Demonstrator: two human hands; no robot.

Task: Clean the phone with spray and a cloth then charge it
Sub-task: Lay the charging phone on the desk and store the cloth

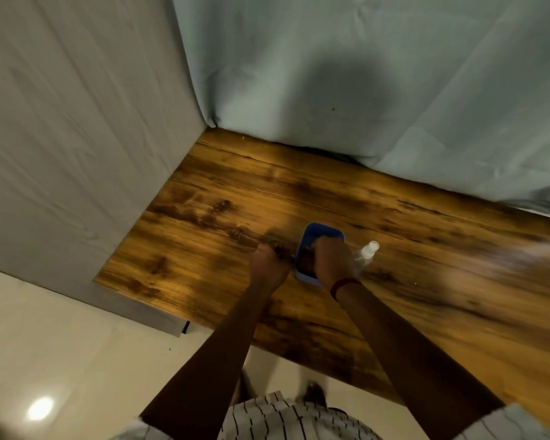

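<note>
A phone in a blue case (311, 241) lies on the wooden table (204, 223), its dark face up. My right hand (331, 262) sits on top of it, fingers curled over its far right part and gripping it. A red thread band circles that wrist. My left hand (269, 263) is a closed fist just left of the phone, holding a dark, blurred cloth (277, 241) against the tabletop. A small clear spray bottle (367, 250) rests on the table right beside my right hand, partly hidden by it.
A pale blue-green sheet (362, 90) hangs along the table's far edge. A grey-white draped panel (77, 138) borders the left side. Glossy cream floor (61, 360) lies below the table's near edge. My striped shirt (283, 417) shows at the bottom.
</note>
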